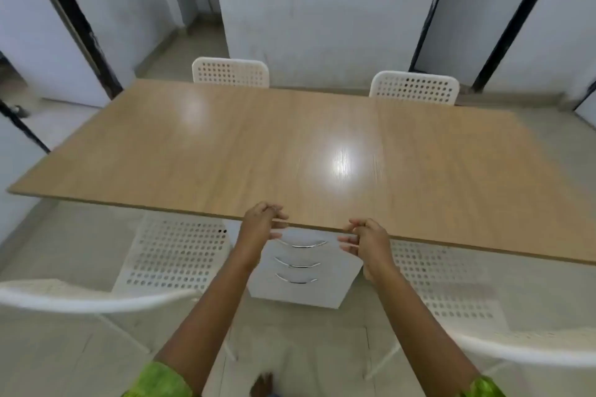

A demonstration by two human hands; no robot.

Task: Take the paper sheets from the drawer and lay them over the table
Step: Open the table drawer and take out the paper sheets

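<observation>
A long wooden table point(290, 145) fills the middle of the head view, its top bare. Under its near edge stands a white drawer unit point(303, 287) with three curved metal handles, all drawers closed. No paper sheets are visible. My left hand point(261, 226) hovers at the table's near edge above the unit's left side, fingers loosely curled and holding nothing. My right hand point(364, 238) hovers at the same edge above the unit's right side, fingers loosely bent and empty.
Two white perforated chairs point(174, 251) point(448, 287) flank the drawer unit on my side, their backrests close to me. Another two chairs point(230, 72) point(414, 87) stand at the far side. Tiled floor lies below, white walls and dark door frames behind.
</observation>
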